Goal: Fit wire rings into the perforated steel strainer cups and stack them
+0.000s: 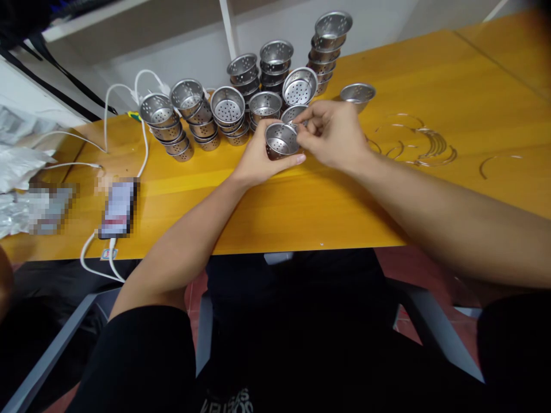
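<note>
Cup (280,141) x1 in L hand (257,159) grip w/ R hand (334,135) pinch at R side

We have a glossy yellow wooden table (327,223) before us, with a seam (499,65) running across it, right of the tallest stack (325,60) of perforated metal cups. We see more stacks (200,120) left of that tallest stack, and a lone cup (357,95) just right of it. Thin curved wires (435,143) lie right of it and nearer us; a phone (117,209), white cables (147,149) and crumpled plastic (21,160) lie well left of it.
</note>
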`<action>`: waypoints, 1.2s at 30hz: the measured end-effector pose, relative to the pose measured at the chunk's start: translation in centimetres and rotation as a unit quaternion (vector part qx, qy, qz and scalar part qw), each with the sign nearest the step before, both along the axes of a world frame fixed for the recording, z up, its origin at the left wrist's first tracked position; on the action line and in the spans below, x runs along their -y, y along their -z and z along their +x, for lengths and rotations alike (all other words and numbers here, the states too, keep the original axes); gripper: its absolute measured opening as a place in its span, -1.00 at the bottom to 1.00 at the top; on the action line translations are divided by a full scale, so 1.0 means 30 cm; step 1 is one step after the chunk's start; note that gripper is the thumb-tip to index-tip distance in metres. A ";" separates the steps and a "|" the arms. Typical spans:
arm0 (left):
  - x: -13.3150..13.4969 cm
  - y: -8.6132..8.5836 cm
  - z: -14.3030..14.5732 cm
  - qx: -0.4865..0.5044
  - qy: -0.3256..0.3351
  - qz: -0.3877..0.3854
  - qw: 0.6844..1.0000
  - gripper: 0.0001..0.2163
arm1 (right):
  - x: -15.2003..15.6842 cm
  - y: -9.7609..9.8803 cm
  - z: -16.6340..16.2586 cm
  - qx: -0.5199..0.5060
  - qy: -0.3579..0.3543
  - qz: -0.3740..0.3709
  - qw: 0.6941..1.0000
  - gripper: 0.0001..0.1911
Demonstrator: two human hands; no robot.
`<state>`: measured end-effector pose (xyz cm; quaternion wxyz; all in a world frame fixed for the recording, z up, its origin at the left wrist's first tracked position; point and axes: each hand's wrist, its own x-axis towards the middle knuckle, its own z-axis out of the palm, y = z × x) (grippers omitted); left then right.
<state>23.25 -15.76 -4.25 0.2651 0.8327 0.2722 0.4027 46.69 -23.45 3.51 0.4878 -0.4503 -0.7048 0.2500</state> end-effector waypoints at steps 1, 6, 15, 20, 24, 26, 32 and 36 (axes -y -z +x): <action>0.006 -0.006 0.001 -0.002 -0.005 0.002 1.000 0.06 | 0.005 0.000 -0.006 -0.002 -0.002 -0.001 1.000 -0.58; 0.038 -0.043 -0.004 -0.012 -0.038 -0.004 0.999 0.00 | 0.015 -0.026 -0.013 -0.032 -0.047 0.000 0.998 -0.57; 0.014 -0.026 -0.023 0.003 0.039 -0.013 0.999 -0.11 | -0.013 -0.071 0.080 -0.038 -0.233 -0.083 0.968 -0.22; -0.002 -0.004 -0.022 -0.008 0.048 0.008 0.999 -0.09 | -0.003 -0.064 0.063 -0.046 -0.201 -0.095 0.974 -0.21; -0.013 -0.003 -0.025 -0.016 0.043 0.015 0.999 -0.11 | -0.004 -0.057 0.058 -0.050 -0.191 -0.097 0.975 -0.19; -0.010 -0.006 -0.025 -0.016 0.037 0.020 0.999 -0.11 | -0.005 -0.054 0.057 -0.048 -0.188 -0.096 0.976 -0.18; -0.004 0.000 -0.027 -0.025 0.037 0.025 0.999 -0.10 | -0.006 -0.042 0.051 -0.040 -0.192 -0.072 0.978 -0.19; -0.029 0.018 -0.030 -0.010 0.027 0.031 0.999 -0.01 | -0.022 -0.031 0.074 -0.028 -0.150 0.006 0.988 -0.21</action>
